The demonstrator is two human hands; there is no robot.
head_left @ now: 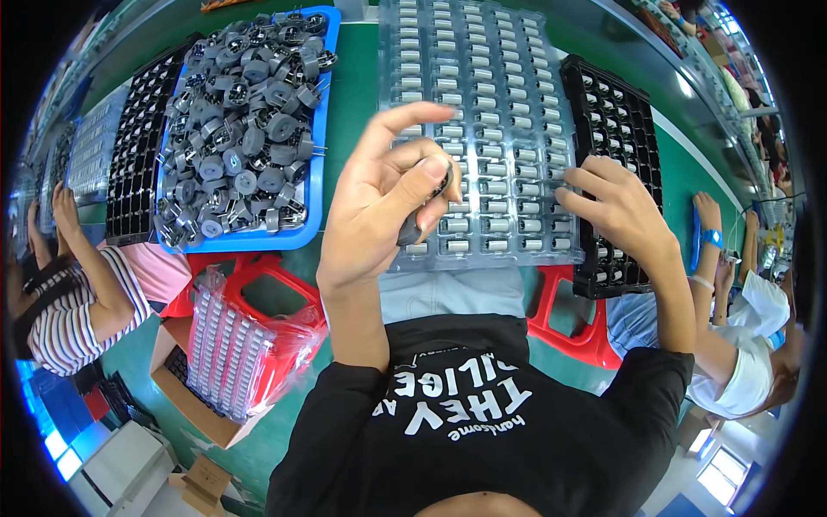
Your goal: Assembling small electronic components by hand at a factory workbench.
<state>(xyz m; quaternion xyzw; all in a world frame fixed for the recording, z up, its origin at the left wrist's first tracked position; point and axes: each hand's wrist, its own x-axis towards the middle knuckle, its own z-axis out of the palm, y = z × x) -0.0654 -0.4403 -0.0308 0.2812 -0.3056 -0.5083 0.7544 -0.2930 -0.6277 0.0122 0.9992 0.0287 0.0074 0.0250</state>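
Note:
My left hand (pixel 379 202) is raised in front of the clear plastic tray (pixel 469 258), its fingers curled round a dark grey round part (pixel 410 230). The index finger points out to the right, and most of the part is hidden by the fingers. Rows of small silver cylinders (pixel 496 205) fill the clear tray. My right hand (pixel 613 207) is over the seam between this tray and a black compartment tray (pixel 655 164), fingers bent and apart. Its thumb is hidden, and nothing shows in it.
A blue bin (pixel 317 172) heaped with grey round parts (pixel 245 142) with metal prongs stands to the left. Beyond it is another black tray (pixel 138 146). Co-workers sit on both sides. Red stools (pixel 280 280) and a cardboard box (pixel 215 422) holding a filled tray are below the bench.

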